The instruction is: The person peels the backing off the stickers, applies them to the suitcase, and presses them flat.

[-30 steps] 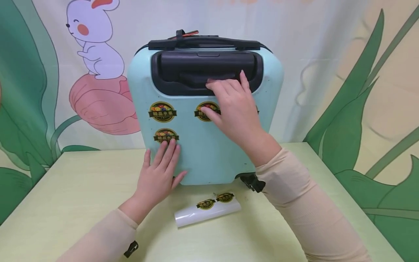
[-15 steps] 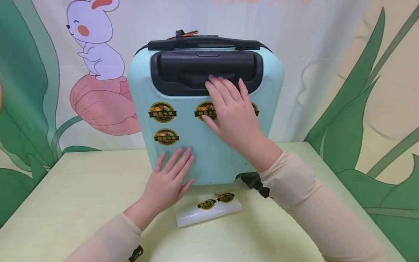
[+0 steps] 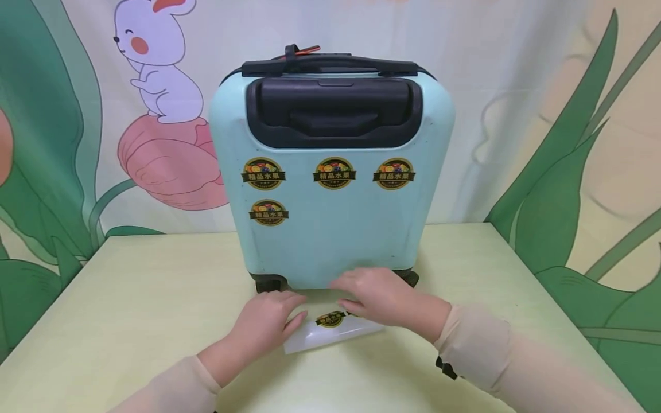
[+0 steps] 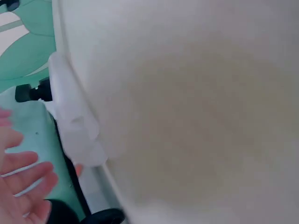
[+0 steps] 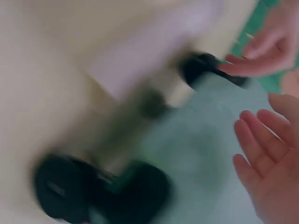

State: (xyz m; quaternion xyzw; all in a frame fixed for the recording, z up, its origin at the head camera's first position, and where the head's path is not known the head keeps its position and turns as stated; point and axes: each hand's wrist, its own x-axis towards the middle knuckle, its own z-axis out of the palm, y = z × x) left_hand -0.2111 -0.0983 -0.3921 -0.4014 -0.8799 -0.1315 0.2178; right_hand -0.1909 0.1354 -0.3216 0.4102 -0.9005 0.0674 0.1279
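A mint-green suitcase [image 3: 341,241] stands upright, with three round fruit stickers in a row and a fourth sticker [image 3: 269,213] below the leftmost. In front of it lies a curled white sticker sheet [image 3: 330,338]; one dark-and-gold sticker [image 3: 330,319] shows on it, and another is partly hidden by the right hand. My left hand [image 3: 265,321] hovers at the sheet's left end, fingers relaxed and holding nothing. Over the sheet's right part is my right hand [image 3: 382,295], fingers loosely extended. In the left wrist view the left fingers [image 4: 28,179] are spread apart; the right wrist view is blurred.
The suitcase rests on black wheels [image 3: 268,284] on a pale wooden table [image 3: 170,275]. Its black carry handle [image 3: 330,64] is on top, above a recessed black pull handle [image 3: 335,106]. A cartoon backdrop [image 3: 516,115] with a rabbit hangs behind.
Both hands have left the suitcase front and come down to the sticker sheet. The right hand has dropped from near the pull handle, uncovering the upper-row stickers.
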